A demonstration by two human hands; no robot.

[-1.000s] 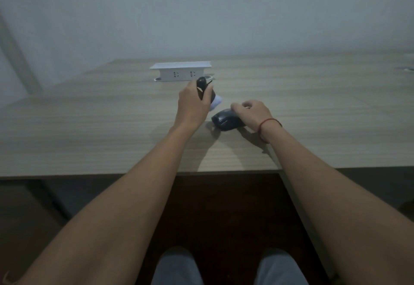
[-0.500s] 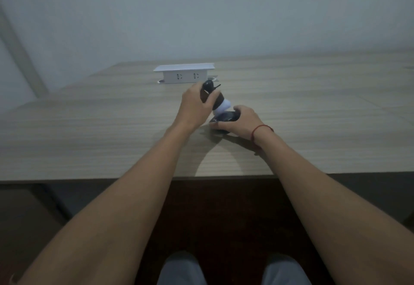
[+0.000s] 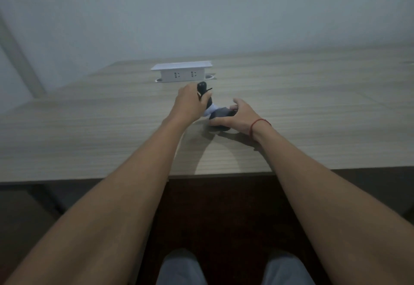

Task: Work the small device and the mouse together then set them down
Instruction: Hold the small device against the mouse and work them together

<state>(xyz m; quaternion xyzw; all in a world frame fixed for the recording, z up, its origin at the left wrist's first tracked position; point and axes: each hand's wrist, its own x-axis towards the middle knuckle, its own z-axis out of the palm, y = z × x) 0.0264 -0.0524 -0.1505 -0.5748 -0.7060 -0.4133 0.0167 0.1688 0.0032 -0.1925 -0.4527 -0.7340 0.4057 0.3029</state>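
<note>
My left hand (image 3: 190,103) is wrapped around a small device (image 3: 202,88) with a black top and a white lower end, held tilted above the wooden table (image 3: 89,132). The device's white end touches the dark mouse (image 3: 220,114), which sits just to its right. My right hand (image 3: 240,117), with a red string on the wrist, grips the mouse from the right side; its forefinger is raised above it. Most of the mouse is hidden under that hand.
A white pop-up socket box (image 3: 182,72) stands on the table behind the hands. The table's front edge (image 3: 201,175) runs across the middle of the view, with my knees (image 3: 181,266) below it. A pale wall rises behind the table.
My right hand brought the mouse leftward against the device's white end and now lifts its forefinger. My left hand tilted the device down toward the mouse.
</note>
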